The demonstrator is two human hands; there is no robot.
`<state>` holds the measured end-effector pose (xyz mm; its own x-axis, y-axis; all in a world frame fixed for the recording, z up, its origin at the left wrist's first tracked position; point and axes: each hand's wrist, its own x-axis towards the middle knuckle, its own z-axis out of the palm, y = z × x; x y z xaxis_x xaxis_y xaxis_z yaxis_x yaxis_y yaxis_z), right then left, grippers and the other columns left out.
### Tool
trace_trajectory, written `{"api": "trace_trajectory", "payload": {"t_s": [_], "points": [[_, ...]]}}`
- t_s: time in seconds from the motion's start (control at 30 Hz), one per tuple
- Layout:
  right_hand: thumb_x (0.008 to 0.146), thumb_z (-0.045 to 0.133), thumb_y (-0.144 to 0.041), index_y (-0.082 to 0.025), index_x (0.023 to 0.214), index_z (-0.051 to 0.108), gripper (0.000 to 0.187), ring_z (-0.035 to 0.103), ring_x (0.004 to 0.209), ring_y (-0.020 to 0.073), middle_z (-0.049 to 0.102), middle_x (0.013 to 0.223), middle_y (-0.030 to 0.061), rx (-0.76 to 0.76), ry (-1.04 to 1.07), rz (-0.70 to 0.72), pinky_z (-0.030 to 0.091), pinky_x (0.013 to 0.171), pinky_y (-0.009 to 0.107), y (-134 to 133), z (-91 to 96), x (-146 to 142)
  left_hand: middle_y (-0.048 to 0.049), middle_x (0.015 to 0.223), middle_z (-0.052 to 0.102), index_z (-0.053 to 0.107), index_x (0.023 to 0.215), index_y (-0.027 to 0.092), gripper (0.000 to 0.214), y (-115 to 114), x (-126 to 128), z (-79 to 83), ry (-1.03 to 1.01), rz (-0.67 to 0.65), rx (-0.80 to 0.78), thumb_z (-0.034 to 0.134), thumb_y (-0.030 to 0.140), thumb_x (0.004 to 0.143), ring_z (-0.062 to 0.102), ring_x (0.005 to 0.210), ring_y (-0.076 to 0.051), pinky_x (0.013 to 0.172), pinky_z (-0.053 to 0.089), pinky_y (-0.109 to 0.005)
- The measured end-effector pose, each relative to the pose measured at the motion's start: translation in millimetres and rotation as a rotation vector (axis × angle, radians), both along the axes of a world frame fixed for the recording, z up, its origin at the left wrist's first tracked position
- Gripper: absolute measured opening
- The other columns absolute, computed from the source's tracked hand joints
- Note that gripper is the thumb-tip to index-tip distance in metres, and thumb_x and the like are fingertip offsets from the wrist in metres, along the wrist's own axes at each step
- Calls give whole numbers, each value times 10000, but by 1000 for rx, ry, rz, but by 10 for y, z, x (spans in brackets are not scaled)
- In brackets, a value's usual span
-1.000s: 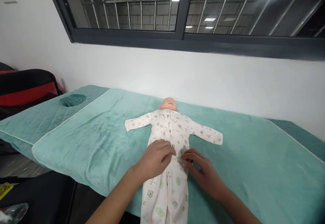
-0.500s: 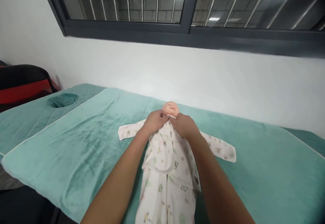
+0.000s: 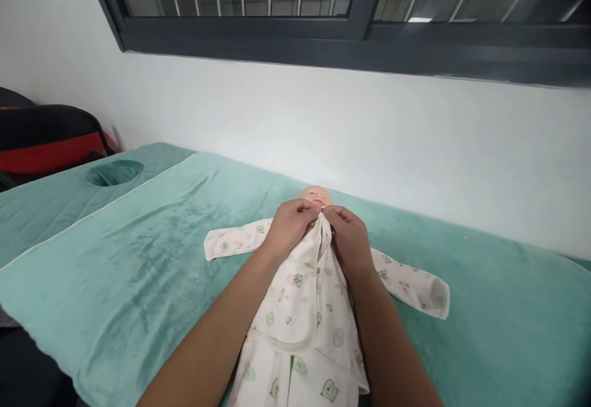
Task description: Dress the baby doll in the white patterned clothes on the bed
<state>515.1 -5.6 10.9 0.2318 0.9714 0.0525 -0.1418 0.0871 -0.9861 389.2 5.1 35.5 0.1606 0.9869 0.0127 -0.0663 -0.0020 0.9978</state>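
A baby doll lies on its back on a teal towel, dressed in a white printed romper with its sleeves spread to either side. My left hand and my right hand meet at the romper's collar just below the doll's chin. Both hands are closed, each pinching one edge of the front opening and lifting the cloth slightly. The doll's face is partly hidden behind my fingers.
The towel covers a teal padded table with a face hole at its left end. A black and red chair stands at far left. A white wall and a dark barred window rise right behind the table.
My hands went from the romper's waist up to its collar, then pinched the two front edges together and raised them. The view has tilted down and come closer.
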Motion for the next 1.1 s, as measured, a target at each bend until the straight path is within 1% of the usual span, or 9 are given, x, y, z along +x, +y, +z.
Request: {"api": "trace_trajectory", "payload": {"t_s": [0.13, 0.3, 0.47, 0.57, 0.73, 0.83, 0.9, 1.0, 1.1], "points": [[717, 728, -395, -192, 864, 724, 250, 579, 674, 157, 688, 762, 9, 15, 86, 74, 456, 649, 277, -25, -70, 43, 13, 642, 555, 656, 775, 144, 184, -17, -57, -59, -49, -53, 7, 668, 327, 778, 441, 532, -69, 506, 348, -199], [732, 708, -412, -214, 923, 734, 277, 587, 676, 158, 703, 786, 8, 19, 51, 128, 463, 670, 294, -69, -102, 77, 5, 662, 593, 646, 828, 144, 156, 7, -102, -74, -112, -89, -7, 707, 268, 755, 479, 552, -69, 538, 379, -186], [750, 676, -406, -218, 951, 717, 279, 617, 797, 181, 714, 887, 21, 41, -125, 137, 461, 728, 297, -114, -46, 80, 13, 680, 599, 619, 868, 162, 191, 38, -118, -141, -154, -108, 32, 713, 288, 760, 506, 560, -75, 545, 399, -190], [763, 660, -381, -214, 954, 680, 255, 571, 708, 147, 649, 768, -10, 57, -274, 153, 434, 672, 271, -138, 11, 76, 30, 691, 577, 618, 891, 173, 204, 58, -136, -173, -107, -125, 66, 706, 311, 769, 500, 549, -70, 544, 399, -196], [776, 604, -315, -237, 926, 616, 169, 433, 570, 115, 493, 623, -61, 67, -663, 104, 357, 577, 249, -176, 108, 48, 19, 748, 603, 615, 955, 184, 212, 41, -172, -157, 4, -172, 156, 661, 328, 807, 514, 591, -80, 591, 417, -210], [802, 540, -270, -251, 967, 612, 181, 429, 558, 131, 480, 604, -51, 62, -782, 124, 337, 556, 254, -208, 163, 1, 18, 705, 602, 613, 1005, 196, 243, 5, -173, -139, 51, -163, 169, 624, 371, 836, 532, 607, -100, 621, 433, -231], [812, 499, -224, -257, 1039, 624, 261, 463, 585, 145, 513, 625, -32, 74, -835, 153, 342, 566, 260, -227, 191, -39, 3, 739, 633, 615, 1017, 203, 244, -6, -165, -142, 71, -138, 158, 636, 351, 824, 577, 660, -119, 655, 448, -244], [811, 501, -208, -269, 1108, 633, 331, 497, 632, 155, 532, 647, -23, 81, -840, 166, 359, 591, 264, -239, 204, -78, 5, 768, 641, 608, 1003, 205, 232, 3, -162, -157, -5, -141, 111, 662, 282, 790, 612, 723, -133, 690, 463, -250], [797, 588, -284, -274, 1111, 620, 317, 489, 623, 136, 511, 644, -52, 44, -663, 194, 377, 600, 254, -229, 186, -48, 42, 687, 566, 601, 971, 195, 235, 18, -176, -152, -129, -160, 60, 687, 268, 765, 553, 631, -100, 643, 448, -231]]}}
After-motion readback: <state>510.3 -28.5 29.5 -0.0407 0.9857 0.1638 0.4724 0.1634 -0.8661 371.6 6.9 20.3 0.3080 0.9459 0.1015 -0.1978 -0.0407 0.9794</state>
